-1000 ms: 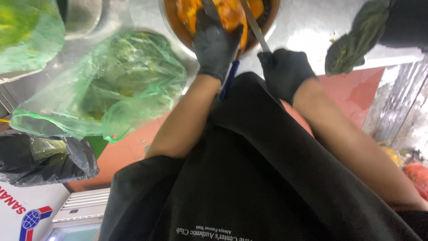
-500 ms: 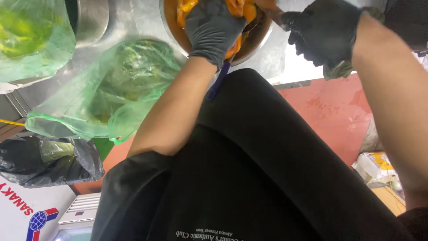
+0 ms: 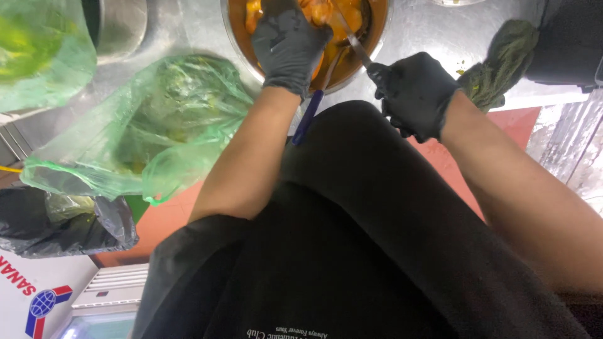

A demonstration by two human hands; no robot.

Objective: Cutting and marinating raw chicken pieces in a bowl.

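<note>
A metal bowl (image 3: 379, 32) of orange food pieces (image 3: 319, 11) in orange sauce sits on the steel counter at the top. My left hand (image 3: 289, 47), in a black glove, reaches into the bowl with its fingers curled over the pieces. My right hand (image 3: 414, 94), also in a black glove, grips a knife (image 3: 353, 45) at the bowl's right rim. The blade points up and left into the food. A blue-handled utensil (image 3: 309, 118) leans out of the bowl under my left wrist.
A green plastic bag of leafy greens (image 3: 169, 125) lies left of the bowl, with another bag (image 3: 38, 50) at the far left. A metal pot (image 3: 119, 28), a black bag (image 3: 63, 223) and a green rag (image 3: 502, 56) are nearby. The floor below is red.
My right hand came down and left from beyond the bowl's right side, and the knife blade now reaches into the food. My left hand stays in the bowl.
</note>
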